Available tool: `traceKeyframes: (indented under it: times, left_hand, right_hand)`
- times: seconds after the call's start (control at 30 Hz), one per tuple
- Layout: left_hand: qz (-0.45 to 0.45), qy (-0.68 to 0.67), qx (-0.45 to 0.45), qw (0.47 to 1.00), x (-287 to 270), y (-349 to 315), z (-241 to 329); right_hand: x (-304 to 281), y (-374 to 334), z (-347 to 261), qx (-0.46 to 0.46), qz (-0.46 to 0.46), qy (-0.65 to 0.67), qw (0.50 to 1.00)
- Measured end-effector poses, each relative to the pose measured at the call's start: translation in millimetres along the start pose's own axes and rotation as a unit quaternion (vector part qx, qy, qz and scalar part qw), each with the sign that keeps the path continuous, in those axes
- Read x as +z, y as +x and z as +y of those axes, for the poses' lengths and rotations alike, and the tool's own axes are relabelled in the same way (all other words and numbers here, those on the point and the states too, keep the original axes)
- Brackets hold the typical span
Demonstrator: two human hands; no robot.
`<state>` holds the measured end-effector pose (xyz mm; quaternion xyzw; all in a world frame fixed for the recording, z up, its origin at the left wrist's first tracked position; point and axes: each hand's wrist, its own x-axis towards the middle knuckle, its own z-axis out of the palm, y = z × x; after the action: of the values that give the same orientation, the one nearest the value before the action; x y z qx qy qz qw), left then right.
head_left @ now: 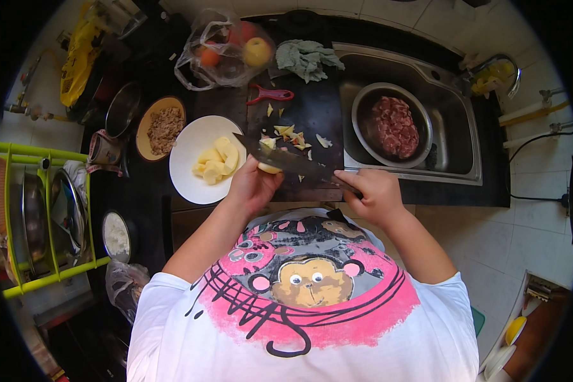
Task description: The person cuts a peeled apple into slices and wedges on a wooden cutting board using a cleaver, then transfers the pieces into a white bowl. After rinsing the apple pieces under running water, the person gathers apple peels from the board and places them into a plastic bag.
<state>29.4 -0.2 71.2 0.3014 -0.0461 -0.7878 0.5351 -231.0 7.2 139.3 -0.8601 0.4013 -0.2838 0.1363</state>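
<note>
Cut pale-yellow chunks [213, 164] sit in round white bowl [186, 181], counter [452, 194] front edge; left hand [253, 186] pinches pale piece [270, 169], seemingly pending, right hand [379, 193] grips dark-bladed knife [294, 164].

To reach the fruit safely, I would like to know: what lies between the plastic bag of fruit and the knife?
In the head view, a red peeler lies nearer the plastic bag, and pale food scraps lie closer to the knife.
</note>
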Motion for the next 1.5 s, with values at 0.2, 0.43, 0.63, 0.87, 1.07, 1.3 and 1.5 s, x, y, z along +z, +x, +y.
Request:
traceKeyframes:
  times: [0.2,0.43,0.63,0.87,1.07,1.3,1.5]
  left_hand:
    - [-0.160,-0.125,-0.053,0.978,7,-8,-1]
    - [-0.185,-0.206,-0.252,0.927,39,-34,16]
    - [-0.157,-0.069,-0.204,0.964,68,-49,20]
    - [-0.067,0.731,0.131,0.666,-3,-12,6]
    - [-0.090,0.513,0.206,0.828,1,-21,-7]
    - [0.030,0.154,0.010,0.988,43,-19,10]
    - [0.051,0.104,0.005,0.993,34,-17,3]
  right_hand:
    - [-1,0,-10,-0.079,0.025,-0.062,0.995]
    - [-4,1,-14,-0.144,0.061,-0.115,0.981]
    - [-4,4,-17,-0.146,0.064,-0.117,0.980]
    - [-5,3,-15,-0.149,0.051,-0.123,0.980]
    - [-2,0,1,-0.063,0.022,-0.127,0.990]
    - [3,1,3,0.131,-0.005,0.107,0.986]
    - [2,7,-12,-0.002,0.029,0.024,0.999]
